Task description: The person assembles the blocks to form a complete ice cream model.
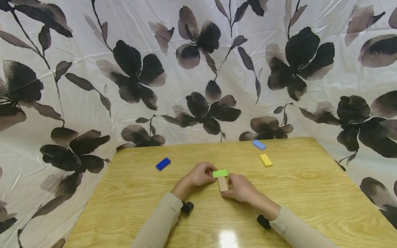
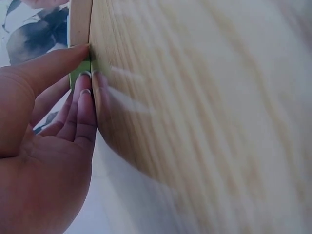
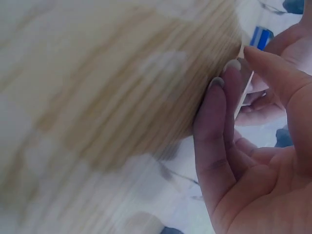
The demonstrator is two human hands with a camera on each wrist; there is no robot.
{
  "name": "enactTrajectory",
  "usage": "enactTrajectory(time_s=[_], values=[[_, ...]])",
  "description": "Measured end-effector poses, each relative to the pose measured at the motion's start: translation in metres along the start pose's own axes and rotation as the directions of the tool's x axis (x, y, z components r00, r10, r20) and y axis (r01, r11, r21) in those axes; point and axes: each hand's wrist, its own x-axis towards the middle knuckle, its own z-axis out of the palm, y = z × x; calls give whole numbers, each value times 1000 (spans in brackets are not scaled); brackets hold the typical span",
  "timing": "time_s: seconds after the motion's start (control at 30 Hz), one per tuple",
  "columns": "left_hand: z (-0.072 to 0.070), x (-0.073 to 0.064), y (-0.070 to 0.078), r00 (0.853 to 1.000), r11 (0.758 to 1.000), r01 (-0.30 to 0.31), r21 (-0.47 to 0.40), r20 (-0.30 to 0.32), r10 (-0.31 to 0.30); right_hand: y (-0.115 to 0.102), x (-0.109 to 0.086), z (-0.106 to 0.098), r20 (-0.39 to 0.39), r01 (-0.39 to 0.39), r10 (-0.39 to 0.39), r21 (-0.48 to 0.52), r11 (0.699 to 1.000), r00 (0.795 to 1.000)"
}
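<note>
A light green block [image 1: 220, 173] lies crosswise against the far end of a plain wooden block [image 1: 222, 184], so the two form a T on the table. My left hand [image 1: 200, 174] pinches the green block at its left end. In the left wrist view, the thumb and fingertips close on the green block [image 2: 77, 72] beside the wooden block [image 2: 80, 24]. Around the wooden block my right hand [image 1: 241, 187] has its thumb at the near end and its fingers along the right side. The right wrist view mostly hides this block behind the right hand [image 3: 253, 161].
A dark blue block [image 1: 163, 164] lies on the wooden table [image 1: 130, 206] to the left. Toward the back right are a light blue block [image 1: 258, 144] and a yellow block [image 1: 265, 160]. A flowered cloth [image 1: 198, 75] hangs behind the table's far edge.
</note>
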Motion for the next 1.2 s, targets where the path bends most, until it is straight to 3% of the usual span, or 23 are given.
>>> enactTrajectory(time_s=[0.6, 1.2], values=[[-1, 0, 0, 999, 999, -34, 18, 23, 34, 6, 0, -2, 22, 87, -88, 12, 996, 996], [-1, 0, -2, 999, 999, -34, 9, 34, 34, 6, -2, -4, 51, 81, -83, 46, 996, 995]])
